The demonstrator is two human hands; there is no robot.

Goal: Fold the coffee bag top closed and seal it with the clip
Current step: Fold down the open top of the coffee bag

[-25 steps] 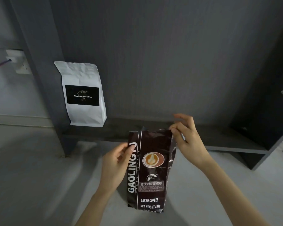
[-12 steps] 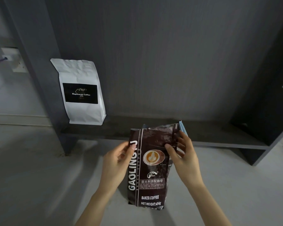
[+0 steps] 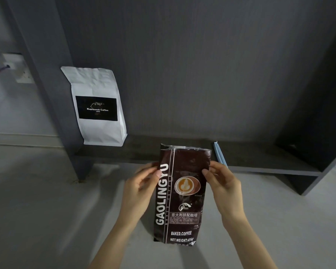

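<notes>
Head view: dark brown GAOLINGYU coffee bag [image 3: 181, 193] held upright over the pale floor [image 3: 37, 200], just in front of the low dark shelf's [image 3: 260, 158] front edge. Left hand [image 3: 139, 193] pinching the bag's left edge, right hand [image 3: 224, 188] pinching its right edge, each grip closed on the upper part below the flat, unfolded top. Pale blue clip [image 3: 219, 153], a long narrow bar, tucked behind the right hand's fingers and sticking up beside the bag's top right corner.

Glossy crinkled foil, likely slippery and springy at a crease. Printed 454 g, so probably moderately heavy, firm below and limp in the empty top strip. Best taken at both top corners for folding.

White matte Kopiluwak Coffee pouch [image 3: 97, 107] standing at the shelf's left end.
</notes>
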